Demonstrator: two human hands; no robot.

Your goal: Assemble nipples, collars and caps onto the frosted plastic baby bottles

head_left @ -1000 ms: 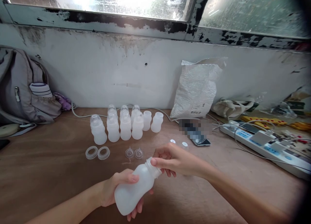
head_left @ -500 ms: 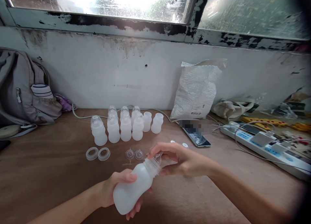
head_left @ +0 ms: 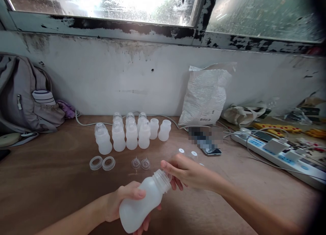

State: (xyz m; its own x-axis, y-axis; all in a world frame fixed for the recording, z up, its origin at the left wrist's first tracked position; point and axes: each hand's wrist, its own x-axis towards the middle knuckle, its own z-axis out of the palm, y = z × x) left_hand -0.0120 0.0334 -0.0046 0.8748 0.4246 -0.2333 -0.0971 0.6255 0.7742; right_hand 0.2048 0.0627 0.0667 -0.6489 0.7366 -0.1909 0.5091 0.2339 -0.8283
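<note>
A brown wooden tabletop [head_left: 51, 191] runs across the scene below a stained white wall. At the far left a grey fabric backpack [head_left: 22, 92] slumps against the wall; right of the middle a crinkled white plastic sack [head_left: 206, 95] leans there too, and a long white power strip [head_left: 280, 153] lies at the far right. A cluster of small translucent white plastic bottles [head_left: 127, 134] stands upright in the far middle, most of them capped with clear domes. Near the person, a translucent white plastic bottle with an open threaded neck [head_left: 142, 202] is held tilted above the table, neck pointing far and right. The left hand [head_left: 122, 202] is wrapped around its body, thumb on top and fingers curled beneath. The right hand [head_left: 188, 172] sits at the neck, fingers loosely bent and touching the rim; whether they pinch anything cannot be told. Two clear plastic rings [head_left: 102, 163] lie to the left, and two small clear nipples [head_left: 140, 163] just right of them.
</note>
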